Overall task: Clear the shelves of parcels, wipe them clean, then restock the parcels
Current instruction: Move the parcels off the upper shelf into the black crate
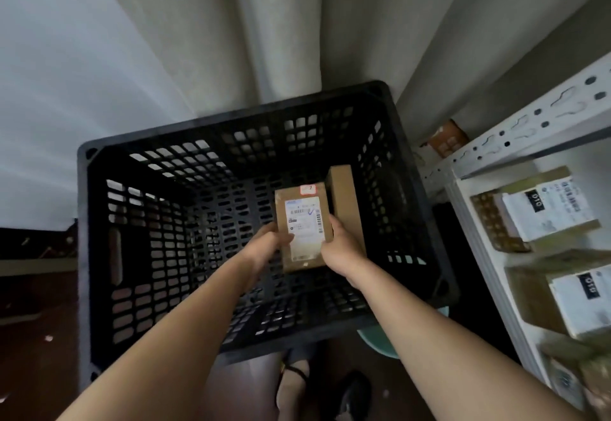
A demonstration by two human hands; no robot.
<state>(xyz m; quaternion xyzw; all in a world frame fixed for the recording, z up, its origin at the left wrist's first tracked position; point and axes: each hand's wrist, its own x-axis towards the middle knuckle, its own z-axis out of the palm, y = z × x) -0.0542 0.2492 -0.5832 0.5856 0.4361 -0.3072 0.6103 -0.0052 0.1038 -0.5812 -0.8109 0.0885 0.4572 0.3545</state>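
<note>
Clearly the small cardboard parcel (302,227) is a light, stiff thing: both hands hold it low inside the black crate (231,129), the left hand (267,243) curled on its left edge and the right hand (340,245) wrapped on its right edge. Its taped label looks slick, so the bare cardboard sides are likely the surer hold. A second brown parcel (347,199) stands on edge just beside it. More parcels (545,209) lie on the white shelves (469,209) to the right.
</note>
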